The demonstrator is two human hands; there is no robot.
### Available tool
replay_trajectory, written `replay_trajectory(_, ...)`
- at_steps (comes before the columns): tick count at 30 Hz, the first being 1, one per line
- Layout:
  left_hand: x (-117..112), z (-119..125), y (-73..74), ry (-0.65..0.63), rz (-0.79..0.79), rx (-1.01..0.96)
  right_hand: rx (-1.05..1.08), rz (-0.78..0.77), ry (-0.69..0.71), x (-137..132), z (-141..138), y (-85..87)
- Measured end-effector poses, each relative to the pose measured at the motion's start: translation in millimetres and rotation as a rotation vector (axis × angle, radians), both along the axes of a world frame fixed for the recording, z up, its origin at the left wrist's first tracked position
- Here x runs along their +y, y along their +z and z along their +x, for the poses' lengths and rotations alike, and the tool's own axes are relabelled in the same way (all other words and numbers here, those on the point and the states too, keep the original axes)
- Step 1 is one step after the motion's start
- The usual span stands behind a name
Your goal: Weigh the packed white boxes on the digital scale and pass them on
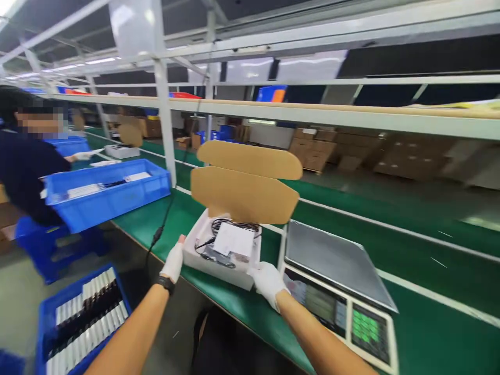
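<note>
A white cardboard box [219, 270] with its brown-lined lid [244, 194] raised stands on the green bench, between my two gloved hands. Inside lie a black coiled cable [216, 225], a white booklet or card [234, 239] and a dark item in clear plastic [221, 256]. My left hand [174, 260] grips the box's left side, a black band on its wrist. On the front right corner, my right hand [267, 281] has hold of the box, its fingertips partly hidden against the wall. Just right of that hand is a weighing scale [332, 255].
A long blue bin [113, 195] of white items overhangs the bench's left edge near a seated co-worker [27, 151]. Below left, another blue bin [84, 317] holds rows of white pieces. A black cable [158, 234] hangs beside a white post [164, 104]; a shelf [332, 114] spans above.
</note>
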State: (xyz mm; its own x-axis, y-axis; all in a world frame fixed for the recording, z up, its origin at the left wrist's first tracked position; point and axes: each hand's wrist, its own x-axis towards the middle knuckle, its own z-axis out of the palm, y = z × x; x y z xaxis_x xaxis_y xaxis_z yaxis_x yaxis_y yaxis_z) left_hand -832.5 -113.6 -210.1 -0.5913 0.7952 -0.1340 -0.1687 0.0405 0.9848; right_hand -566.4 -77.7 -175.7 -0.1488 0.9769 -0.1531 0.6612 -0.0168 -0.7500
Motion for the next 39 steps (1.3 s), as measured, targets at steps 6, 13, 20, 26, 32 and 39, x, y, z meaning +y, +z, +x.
replay_trajectory(6,-47.8,28.9,24.6,-0.035,-0.039,-0.328,0.023,0.016,-0.097,-53.1,23.1,13.2)
replay_trajectory(13,-59.1,94.7,125.3,-0.058,0.063,-0.271,0.027,0.255,-0.008,-53.5,109.0,105.6)
replay_trajectory(20,20.9,207.8,132.7,-0.395,0.166,-0.31,-0.009,0.339,-0.127,-11.0,227.5,119.3)
replay_trajectory(26,65.9,243.2,80.8,-0.692,0.164,-0.215,0.575,0.137,-0.344,-5.7,311.3,79.9)
replay_trajectory(32,88.6,187.1,-1.6,-0.468,-0.266,0.498,0.522,0.187,-0.776,-16.8,357.3,-14.7)
replay_trajectory(39,87.9,171.7,-46.4,-0.449,-0.252,0.969,-0.052,0.304,-0.824,-27.3,347.7,-74.2)
